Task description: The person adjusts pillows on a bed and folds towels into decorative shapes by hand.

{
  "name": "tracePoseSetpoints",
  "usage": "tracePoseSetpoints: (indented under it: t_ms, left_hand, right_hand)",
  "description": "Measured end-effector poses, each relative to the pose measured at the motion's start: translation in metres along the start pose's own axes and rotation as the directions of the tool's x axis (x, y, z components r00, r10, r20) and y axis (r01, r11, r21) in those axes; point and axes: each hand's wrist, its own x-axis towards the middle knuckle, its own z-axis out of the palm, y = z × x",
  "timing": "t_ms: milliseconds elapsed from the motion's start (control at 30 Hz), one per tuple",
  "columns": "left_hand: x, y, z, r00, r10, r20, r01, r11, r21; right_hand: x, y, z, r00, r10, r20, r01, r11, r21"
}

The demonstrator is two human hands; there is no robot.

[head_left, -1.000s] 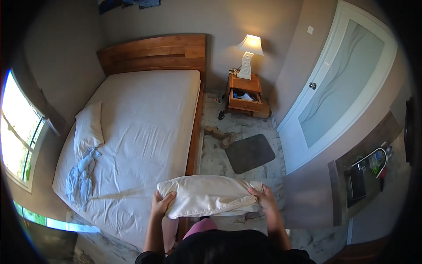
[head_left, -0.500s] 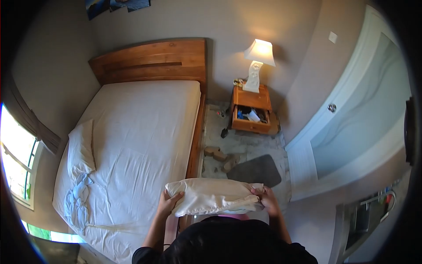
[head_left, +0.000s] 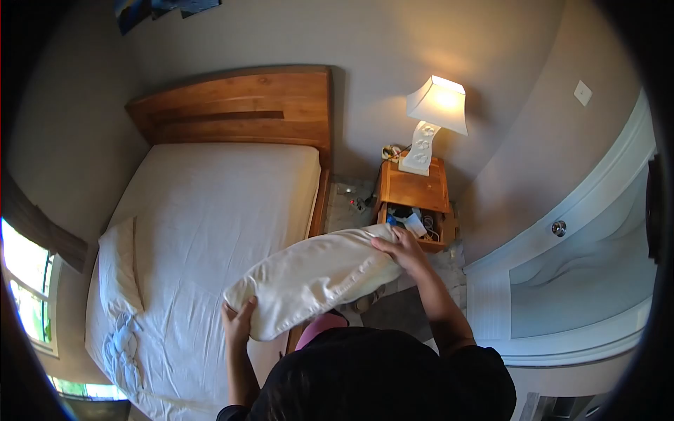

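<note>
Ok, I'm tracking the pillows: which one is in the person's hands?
The near pillow, gripped at its ends by the left hand and right hand; the other pillow lies untouched on the bed, far left.

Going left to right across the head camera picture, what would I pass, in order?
window → spare pillow lying on the bed → left hand → held pillow → right hand → door knob
</note>
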Motion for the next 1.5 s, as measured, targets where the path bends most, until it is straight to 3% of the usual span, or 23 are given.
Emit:
tracePoseSetpoints:
  t_ms: [167,367,467,567,633,700,767,867,967,1067,1167,1233,1333,1400,1433,1500]
  left_hand:
    - [0.122,0.029,-0.011,0.975,0.041,-0.216,-0.044,0.999,-0.009]
    - [0.184,0.070,0.005,0.948,0.195,-0.250,-0.195,0.980,0.025]
    - [0.212,0.083,0.000,0.942,0.202,-0.267,-0.189,0.979,0.073]
    - [0.241,0.071,-0.002,0.928,0.188,-0.321,-0.151,0.979,0.135]
    - [0.268,0.056,-0.020,0.904,0.160,-0.397,-0.114,0.984,0.139]
    - [0.291,0.053,-0.015,0.900,0.120,-0.420,-0.075,0.990,0.123]
    - [0.323,0.050,-0.004,0.847,0.121,-0.517,-0.097,0.993,0.074]
    - [0.381,0.054,-0.008,0.791,0.125,-0.599,-0.101,0.992,0.075]
    - [0.437,0.063,-0.020,0.761,0.210,-0.613,-0.131,0.976,0.171]
    - [0.481,0.071,-0.006,0.694,0.260,-0.671,-0.159,0.965,0.209]
    - [0.510,0.072,0.028,0.650,0.271,-0.710,-0.040,0.945,0.324]
    - [0.530,0.033,0.025,0.623,0.190,-0.759,0.115,0.937,0.329]
    - [0.554,-0.054,0.033,0.716,0.117,-0.689,0.153,0.936,0.318]
    - [0.566,-0.120,0.041,0.792,-0.035,-0.609,0.212,0.952,0.220]
    - [0.571,-0.138,0.060,0.837,-0.017,-0.547,0.128,0.978,0.165]
    - [0.577,-0.158,0.093,0.813,-0.130,-0.568,0.241,0.962,0.126]
  right_hand:
    - [0.110,-0.066,0.030,0.997,0.006,0.082,0.000,0.998,-0.067]
    - [0.200,-0.093,0.041,0.978,-0.078,0.192,0.082,0.997,-0.009]
    - [0.254,-0.098,0.061,0.957,-0.118,0.265,0.117,0.993,0.021]
    - [0.317,-0.097,0.078,0.934,-0.247,0.260,0.274,0.959,-0.076]
    - [0.364,-0.110,0.103,0.895,-0.119,0.430,0.139,0.990,-0.016]
    - [0.427,-0.100,0.121,0.845,-0.189,0.501,0.201,0.979,0.030]
    - [0.499,-0.076,0.149,0.831,-0.255,0.494,0.263,0.963,0.055]
    - [0.558,-0.084,0.192,0.852,-0.382,0.358,0.380,0.922,0.081]
    - [0.619,-0.100,0.206,0.826,-0.406,0.390,0.299,0.903,0.308]
    - [0.668,-0.114,0.208,0.742,-0.385,0.549,0.138,0.889,0.436]
    - [0.711,-0.099,0.216,0.717,-0.496,0.491,0.239,0.836,0.495]
    - [0.745,-0.068,0.217,0.726,-0.535,0.431,0.399,0.839,0.369]
    - [0.780,-0.010,0.216,0.763,-0.492,0.419,0.527,0.849,0.035]
    - [0.804,0.054,0.216,0.813,-0.370,0.449,0.507,0.829,-0.235]
    - [0.801,0.068,0.209,0.838,-0.356,0.414,0.474,0.850,-0.230]
    - [0.800,0.109,0.202,0.885,-0.286,0.367,0.401,0.868,-0.292]
